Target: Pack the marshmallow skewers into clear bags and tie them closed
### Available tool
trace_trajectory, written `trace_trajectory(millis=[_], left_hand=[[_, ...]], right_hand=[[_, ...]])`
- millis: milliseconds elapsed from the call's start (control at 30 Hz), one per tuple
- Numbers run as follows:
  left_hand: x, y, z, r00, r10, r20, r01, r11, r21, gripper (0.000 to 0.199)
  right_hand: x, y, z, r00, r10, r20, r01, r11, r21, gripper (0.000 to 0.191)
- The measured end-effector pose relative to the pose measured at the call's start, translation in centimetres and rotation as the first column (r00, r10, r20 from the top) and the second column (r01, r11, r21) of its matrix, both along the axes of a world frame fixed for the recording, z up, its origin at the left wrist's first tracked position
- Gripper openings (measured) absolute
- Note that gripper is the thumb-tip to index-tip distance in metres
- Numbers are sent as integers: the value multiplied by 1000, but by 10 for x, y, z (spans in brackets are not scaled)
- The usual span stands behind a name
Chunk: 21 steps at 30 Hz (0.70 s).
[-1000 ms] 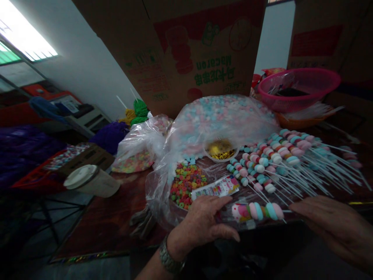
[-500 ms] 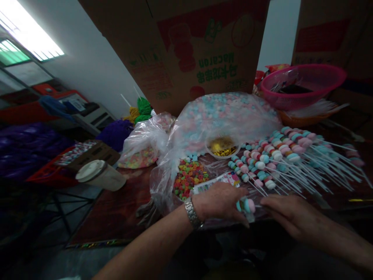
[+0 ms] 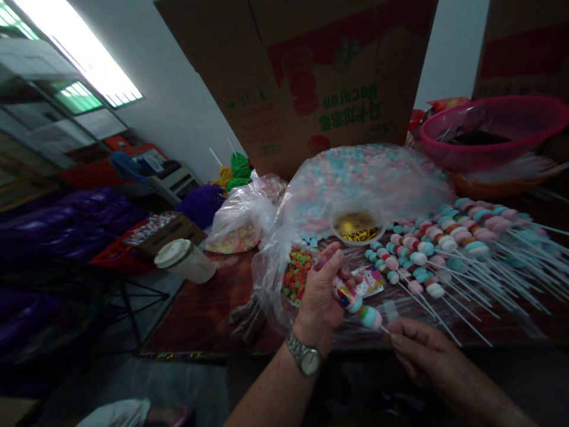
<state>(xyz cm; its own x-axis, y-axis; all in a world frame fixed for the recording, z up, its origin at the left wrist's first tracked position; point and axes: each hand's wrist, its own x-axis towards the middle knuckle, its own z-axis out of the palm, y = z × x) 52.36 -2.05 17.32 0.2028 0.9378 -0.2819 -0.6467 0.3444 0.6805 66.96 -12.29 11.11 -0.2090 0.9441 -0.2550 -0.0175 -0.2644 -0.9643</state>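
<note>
My left hand (image 3: 320,296) holds a marshmallow skewer (image 3: 358,305) in pink, white and blue, with a printed sticker near its upper end. My right hand (image 3: 420,350) meets the skewer's thin white stick at its lower tip. Just behind my left hand lie colourful cereal rings (image 3: 297,276) on clear plastic. A sticker packet (image 3: 370,280) sits beside them. Several finished skewers (image 3: 444,261) fan out to the right, and a small bowl of gold twist ties (image 3: 358,228) rests against a big bag of pastel marshmallows (image 3: 364,184).
A brown table (image 3: 200,308) holds a bag of cereal rings (image 3: 233,237) and a lidded paper cup (image 3: 185,261). A cardboard carton (image 3: 302,77) stands behind, with a pink basket (image 3: 489,130) over an orange bowl (image 3: 498,185) at right. Purple bags (image 3: 75,222) lie left.
The stickered skewer has risen from the table into my left hand, its sticker end now tilted up. My right hand has moved in to its stick tip, and the view has shifted.
</note>
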Motion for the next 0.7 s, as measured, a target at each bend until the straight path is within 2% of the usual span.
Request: trace_trajectory(millis=[33, 67, 100, 133, 167, 200, 233, 267, 300, 333, 367, 433, 467, 500, 567, 633, 700], left_hand=[[1, 2, 1, 1000, 17, 12, -17, 999, -39, 39], [2, 4, 1, 999, 47, 26, -44, 995, -90, 34], [4, 4, -1, 995, 88, 40, -82, 988, -134, 33], [6, 3, -4, 990, 131, 55, -120, 978, -169, 34], [9, 2, -7, 985, 162, 65, -147, 970, -194, 35], [11, 0, -11, 980, 185, 69, -167, 964, -209, 36], [13, -2, -13, 979, 196, 64, -177, 960, -219, 37], [13, -3, -15, 980, 192, 56, -175, 959, -224, 38], [12, -3, -16, 983, 177, 51, -161, 961, -224, 39], [9, -2, -16, 987, 151, 51, -137, 967, -214, 40], [5, 0, -14, 992, 115, 54, -103, 976, -190, 41], [-5, 5, -11, 997, 38, 61, -30, 992, -124, 42], [-8, 7, -10, 998, 0, 61, 5, 996, -86, 42], [-10, 7, -10, 998, -30, 64, 33, 998, -51, 42], [-8, 5, -13, 996, -41, 80, 42, 999, -3, 43], [1, 0, -18, 995, 13, 100, -15, 1000, 23, 46], [9, -7, -25, 992, 87, 91, -89, 996, 14, 47]], right_hand=[[-2, 0, -3, 986, -106, 127, 83, 981, 173, 32], [-3, -1, -7, 934, -253, 253, 139, 908, 395, 25], [-4, -1, -12, 845, -413, 340, 136, 780, 610, 19], [-6, -1, -17, 746, -550, 376, 78, 633, 770, 17], [-8, -1, -22, 665, -643, 380, -2, 507, 862, 20], [-10, -1, -25, 615, -693, 376, -76, 423, 903, 23], [-13, -2, -27, 603, -704, 375, -123, 382, 916, 25], [-15, -2, -27, 624, -686, 373, -136, 375, 917, 26], [-17, -3, -26, 669, -645, 371, -117, 401, 909, 26], [-19, -4, -23, 728, -574, 374, -82, 469, 879, 24], [-19, -4, -19, 790, -483, 377, -39, 574, 818, 22], [-17, -5, -11, 900, -269, 342, 22, 813, 582, 19], [-16, -6, -8, 941, -174, 289, 34, 901, 432, 22], [-15, -5, -6, 973, -102, 207, 39, 956, 289, 27], [-17, -4, -6, 999, -49, -3, 49, 997, 58, 36], [-23, -2, -9, 979, -69, -193, 47, 992, -119, 41], [-30, 0, -13, 947, -120, -299, 55, 975, -217, 43]])
